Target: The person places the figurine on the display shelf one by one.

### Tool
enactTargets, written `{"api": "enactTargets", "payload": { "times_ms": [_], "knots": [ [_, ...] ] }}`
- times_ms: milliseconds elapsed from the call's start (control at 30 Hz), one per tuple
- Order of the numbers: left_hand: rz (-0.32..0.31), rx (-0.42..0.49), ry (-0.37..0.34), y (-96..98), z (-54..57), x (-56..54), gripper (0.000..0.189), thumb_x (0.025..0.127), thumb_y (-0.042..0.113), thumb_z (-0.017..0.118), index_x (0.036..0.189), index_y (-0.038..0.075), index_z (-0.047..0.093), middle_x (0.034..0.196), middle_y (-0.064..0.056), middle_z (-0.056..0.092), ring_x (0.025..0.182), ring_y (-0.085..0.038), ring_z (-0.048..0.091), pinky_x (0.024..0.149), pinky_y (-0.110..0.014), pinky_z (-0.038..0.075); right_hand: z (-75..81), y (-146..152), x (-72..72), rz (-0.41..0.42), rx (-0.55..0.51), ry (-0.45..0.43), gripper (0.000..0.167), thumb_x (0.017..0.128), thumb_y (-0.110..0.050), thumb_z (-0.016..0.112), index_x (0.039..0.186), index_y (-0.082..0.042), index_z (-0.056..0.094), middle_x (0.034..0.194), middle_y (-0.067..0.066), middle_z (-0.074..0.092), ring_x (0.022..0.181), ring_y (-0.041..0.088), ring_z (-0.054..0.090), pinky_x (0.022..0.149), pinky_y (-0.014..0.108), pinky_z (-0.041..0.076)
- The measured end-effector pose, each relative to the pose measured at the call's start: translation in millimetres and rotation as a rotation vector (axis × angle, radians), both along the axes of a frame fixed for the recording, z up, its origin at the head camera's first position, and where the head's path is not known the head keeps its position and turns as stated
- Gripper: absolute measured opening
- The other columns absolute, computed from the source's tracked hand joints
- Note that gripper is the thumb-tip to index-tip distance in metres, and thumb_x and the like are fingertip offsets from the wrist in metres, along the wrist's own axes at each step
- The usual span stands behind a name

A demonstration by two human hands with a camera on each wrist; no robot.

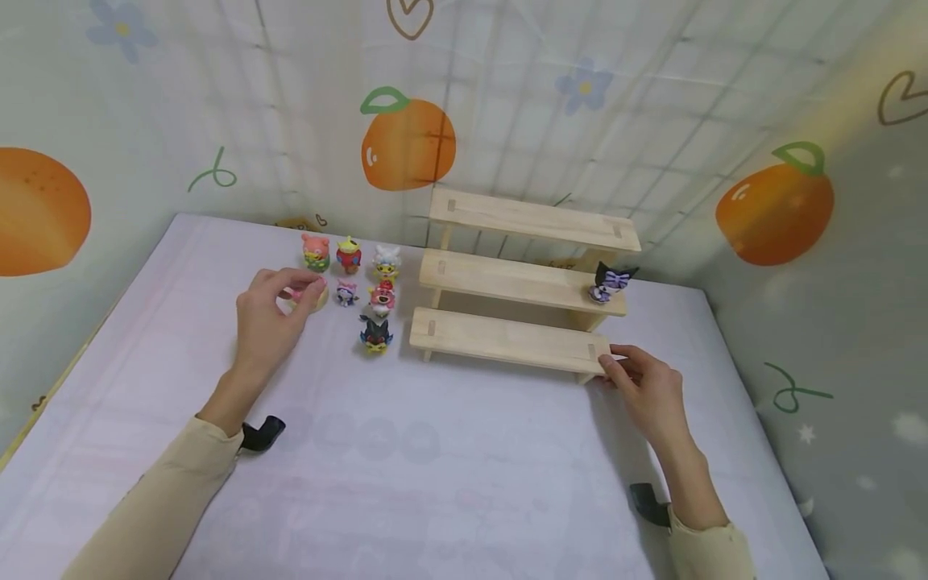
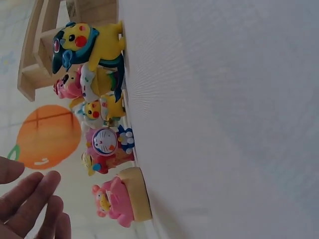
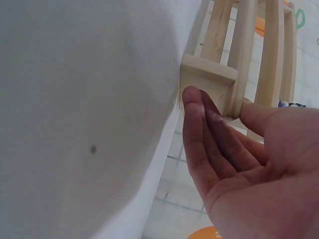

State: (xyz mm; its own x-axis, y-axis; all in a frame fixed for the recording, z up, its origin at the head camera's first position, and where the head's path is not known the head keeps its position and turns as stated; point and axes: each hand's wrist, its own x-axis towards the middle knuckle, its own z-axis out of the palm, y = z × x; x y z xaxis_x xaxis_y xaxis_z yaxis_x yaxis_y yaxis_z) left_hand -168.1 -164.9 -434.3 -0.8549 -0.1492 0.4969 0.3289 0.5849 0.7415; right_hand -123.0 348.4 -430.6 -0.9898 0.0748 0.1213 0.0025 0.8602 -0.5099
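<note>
My left hand [image 1: 271,318] hovers above a pink figurine on a yellow base [image 2: 130,196], thumb and fingers loosely curved. In the left wrist view a gap shows between those fingers and the figurine. Next to it stand a pink-eared figurine [image 1: 316,251], a small pink-and-purple one [image 1: 346,293] and several others. At the right, my right hand [image 1: 648,391] grips the end of the lowest step of a three-tier wooden display shelf [image 1: 507,338], thumb on the top edge and fingers below. A black-and-purple figurine [image 1: 611,280] stands on the middle step's right end.
A figurine in a red outfit [image 1: 349,256], a white-hooded one [image 1: 387,263], a red-and-pink one [image 1: 382,299] and a dark-hooded yellow one [image 1: 375,335] stand left of the shelf. A white cloth covers the table [image 1: 464,483]. A curtain with printed oranges [image 1: 409,145] hangs behind.
</note>
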Motion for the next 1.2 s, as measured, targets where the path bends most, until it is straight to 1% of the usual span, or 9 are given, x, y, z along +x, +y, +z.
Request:
{"api": "enactTargets", "payload": {
  "times_ms": [100,200,333,500,700,867,967,1067,1200],
  "knots": [
    [0.011,-0.015,-0.023,-5.5,-1.6,-3.3,0.020,0.096,0.019,0.079,0.107,0.002,0.079,0.096,-0.014,0.076,0.094,-0.035,0.062,0.077,-0.035,0.038,0.1,0.0,-0.6,0.002,0.002,-0.003,0.043,0.107,-0.034,0.063,0.133,0.000,0.067,0.103,0.021,0.079,0.087,0.030,0.074,0.075,0.021,0.050],
    [0.017,-0.022,-0.055,-11.9,-4.6,-6.9,0.019,0.094,0.016,0.080,0.108,0.003,0.079,0.096,-0.014,0.077,0.095,-0.033,0.061,0.078,-0.035,0.036,0.1,-0.4,-0.5,-0.001,-0.006,-0.012,0.043,0.107,-0.033,0.063,0.134,0.000,0.066,0.103,0.021,0.079,0.088,0.031,0.074,0.081,0.033,0.055],
    [0.016,-0.038,-0.131,-21.4,-8.7,-12.0,0.019,0.094,0.013,0.079,0.111,0.004,0.078,0.101,-0.015,0.077,0.100,-0.032,0.061,0.082,-0.037,0.038,1.2,-1.9,-0.3,-0.013,-0.012,-0.022,0.044,0.108,-0.034,0.062,0.135,0.000,0.065,0.104,0.022,0.078,0.089,0.032,0.073,0.086,0.048,0.055],
    [0.019,-0.055,-0.233,-29.4,-11.5,-17.1,0.028,0.095,0.019,0.078,0.117,0.003,0.075,0.110,-0.016,0.075,0.108,-0.033,0.060,0.087,-0.040,0.041,0.7,-1.8,-0.2,-0.012,0.002,-0.009,0.043,0.107,-0.033,0.062,0.134,0.000,0.066,0.102,0.021,0.078,0.087,0.031,0.072,0.081,0.041,0.054],
    [0.025,-0.068,-0.256,-34.2,-11.6,-22.4,0.033,0.093,0.020,0.081,0.120,0.002,0.073,0.114,-0.017,0.074,0.110,-0.034,0.060,0.090,-0.044,0.044,-0.8,-0.4,-0.3,-0.004,0.008,0.012,0.042,0.107,-0.033,0.063,0.132,0.000,0.067,0.101,0.020,0.079,0.086,0.029,0.073,0.074,0.025,0.049],
    [-0.021,-0.098,-0.319,-33.4,-11.6,-27.0,0.043,0.091,0.021,0.082,0.127,0.001,0.068,0.120,-0.020,0.071,0.109,-0.037,0.060,0.088,-0.045,0.045,-2.5,1.9,-0.1,0.004,0.012,0.035,0.042,0.106,-0.033,0.065,0.130,0.000,0.068,0.099,0.019,0.079,0.085,0.029,0.073,0.070,0.016,0.046],
    [-0.046,-0.111,-0.371,-32.1,-10.9,-29.1,0.050,0.090,0.022,0.083,0.132,0.001,0.064,0.123,-0.022,0.069,0.107,-0.038,0.060,0.087,-0.045,0.044,-2.7,2.2,-0.5,0.010,0.012,0.032,0.042,0.106,-0.034,0.065,0.131,0.001,0.068,0.099,0.019,0.079,0.085,0.028,0.073,0.070,0.017,0.047],
    [-0.060,-0.135,-0.409,-30.4,-9.8,-31.4,0.054,0.089,0.022,0.084,0.134,0.001,0.062,0.125,-0.023,0.068,0.106,-0.038,0.060,0.089,-0.048,0.045,-2.4,2.3,-0.4,0.008,0.013,0.029,0.042,0.106,-0.034,0.065,0.131,0.000,0.068,0.098,0.018,0.079,0.085,0.029,0.073,0.073,0.022,0.049],
    [-0.067,-0.177,-0.430,-29.0,-9.3,-35.2,0.053,0.090,0.020,0.083,0.134,0.000,0.061,0.124,-0.023,0.067,0.106,-0.038,0.059,0.093,-0.053,0.047,-2.2,2.0,-0.4,0.004,0.009,0.021,0.042,0.106,-0.035,0.064,0.132,-0.001,0.068,0.099,0.018,0.079,0.087,0.029,0.074,0.078,0.030,0.051]
  ]
}}
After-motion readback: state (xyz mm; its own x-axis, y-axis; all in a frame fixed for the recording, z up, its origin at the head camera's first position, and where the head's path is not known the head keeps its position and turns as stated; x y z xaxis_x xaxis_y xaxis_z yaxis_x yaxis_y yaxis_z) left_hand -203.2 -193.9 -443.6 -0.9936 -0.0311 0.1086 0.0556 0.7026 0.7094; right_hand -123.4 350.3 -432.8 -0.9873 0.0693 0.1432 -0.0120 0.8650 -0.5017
